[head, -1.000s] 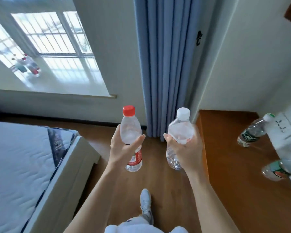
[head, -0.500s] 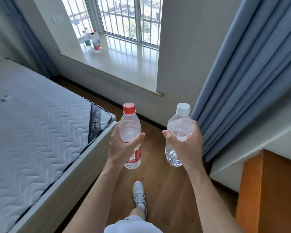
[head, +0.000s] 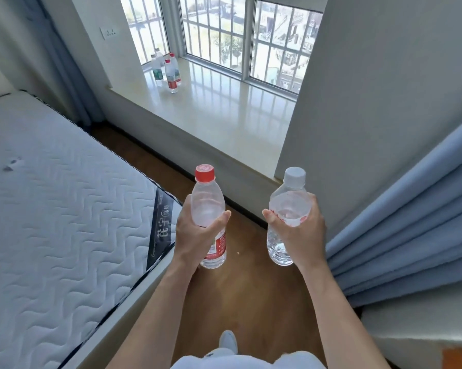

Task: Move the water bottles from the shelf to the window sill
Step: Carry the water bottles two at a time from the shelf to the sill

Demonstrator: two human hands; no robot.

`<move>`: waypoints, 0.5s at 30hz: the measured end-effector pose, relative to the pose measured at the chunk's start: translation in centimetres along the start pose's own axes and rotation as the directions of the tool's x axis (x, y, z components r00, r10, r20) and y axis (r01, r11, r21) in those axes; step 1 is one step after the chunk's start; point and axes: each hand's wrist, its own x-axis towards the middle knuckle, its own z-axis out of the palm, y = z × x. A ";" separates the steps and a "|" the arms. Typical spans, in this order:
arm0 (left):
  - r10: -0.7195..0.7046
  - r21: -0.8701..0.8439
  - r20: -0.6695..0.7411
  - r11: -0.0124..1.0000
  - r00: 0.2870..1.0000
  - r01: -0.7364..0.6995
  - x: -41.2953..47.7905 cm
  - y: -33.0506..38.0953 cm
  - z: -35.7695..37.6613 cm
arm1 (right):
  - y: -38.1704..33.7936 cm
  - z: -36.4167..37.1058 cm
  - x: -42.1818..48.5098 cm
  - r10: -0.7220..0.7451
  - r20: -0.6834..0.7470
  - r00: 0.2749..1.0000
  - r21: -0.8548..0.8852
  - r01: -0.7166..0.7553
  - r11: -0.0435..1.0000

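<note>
Left grip (head: pixel 195 238) curls round a clear red-capped bottle (head: pixel 207 205), right grip (head: pixel 304 235) round a white-capped bottle (head: pixel 288 202); glossy sill (head: pixel 224 115) ahead.

Daylight comes through a barred window (head: pixel 251 41) above a deep, glossy cream window sill (head: pixel 224 121), which reflects the bars. The right wall (head: pixel 384 89) is plain and pale, and the left wall (head: pixel 91 49) carries a small white switch plate (head: pixel 108 31). A blue curtain (head: pixel 411 222) hangs in folds at the right, and a second curtain (head: pixel 64 75) hangs in the far left corner. A bare quilted white mattress (head: pixel 51 209) with a dark label strip lies on a pale bed frame (head: pixel 133 302) at the left. Brown wooden floor (head: pixel 251 288) runs between the bed and the wall under the sill, edged by a dark skirting (head: pixel 171 161)
</note>
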 end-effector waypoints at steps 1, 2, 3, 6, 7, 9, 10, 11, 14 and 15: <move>0.001 0.006 0.003 1.000 1.000 -0.001 0.9 0.0 0.0 | -0.1 0.6 0.8 0.002 0.005 1.000 0.002 -0.002 1.000; 0.002 0.018 0.001 1.000 1.000 -0.002 1.8 0.1 0.1 | -0.1 1.1 1.7 0.001 0.006 1.000 0.003 -0.001 1.000; 0.002 0.025 -0.002 1.000 1.000 -0.002 2.8 0.1 0.1 | -0.1 1.7 2.6 0.002 0.010 1.000 0.001 -0.002 1.000; -0.019 0.017 -0.033 1.000 0.999 0.020 5.9 -0.4 0.5 | 0.2 3.3 5.4 -0.015 0.039 0.999 -0.020 0.016 1.000; -0.026 0.018 -0.044 0.999 0.999 0.027 6.9 -0.7 0.7 | 0.3 3.8 6.4 -0.022 0.052 0.998 -0.029 0.024 0.999; -0.033 0.031 -0.061 0.999 0.998 0.034 8.9 -1.3 1.1 | 0.5 4.9 8.4 -0.020 0.071 0.997 -0.024 0.021 0.999; -0.037 0.034 -0.073 0.999 0.997 0.040 10.0 -1.5 1.4 | 0.7 5.4 9.6 -0.011 0.077 0.997 -0.011 0.011 1.000; -0.048 0.030 -0.087 0.998 0.995 0.051 11.2 -1.7 1.7 | 0.8 6.0 10.9 -0.004 0.086 0.996 0.002 0.004 1.000; -0.068 0.017 -0.129 0.997 0.989 0.071 15.2 -1.4 3.0 | 1.3 8.0 15.5 -0.019 0.122 0.992 0.034 0.015 0.999; -0.069 0.015 -0.146 0.997 0.987 0.072 16.7 -1.3 3.6 | 1.3 8.7 17.3 -0.028 0.141 0.990 0.044 0.022 0.999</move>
